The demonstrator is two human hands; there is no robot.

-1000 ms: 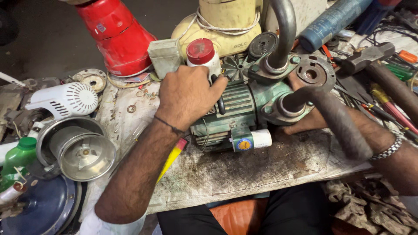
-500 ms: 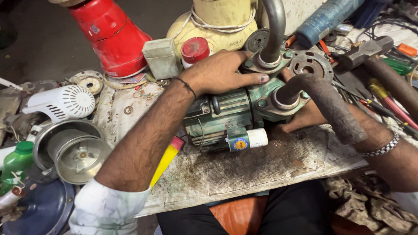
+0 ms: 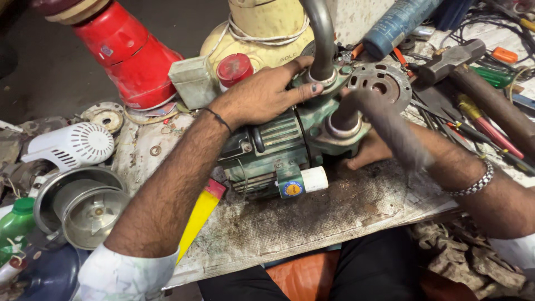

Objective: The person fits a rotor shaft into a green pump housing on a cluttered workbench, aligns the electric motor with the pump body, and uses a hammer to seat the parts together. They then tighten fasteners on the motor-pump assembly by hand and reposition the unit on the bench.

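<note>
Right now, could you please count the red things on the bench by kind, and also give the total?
Red cone-shaped housing: 1
Red round cap: 1
Red-handled screwdriver: 1
Total: 3
The left hand rests on the green pump, next to the cap.

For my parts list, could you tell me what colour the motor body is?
Dull green, seen in the head view: motor body.

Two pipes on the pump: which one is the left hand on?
The upright curved pipe; the left hand touches its base flange. The other pipe angles toward the camera.
</note>
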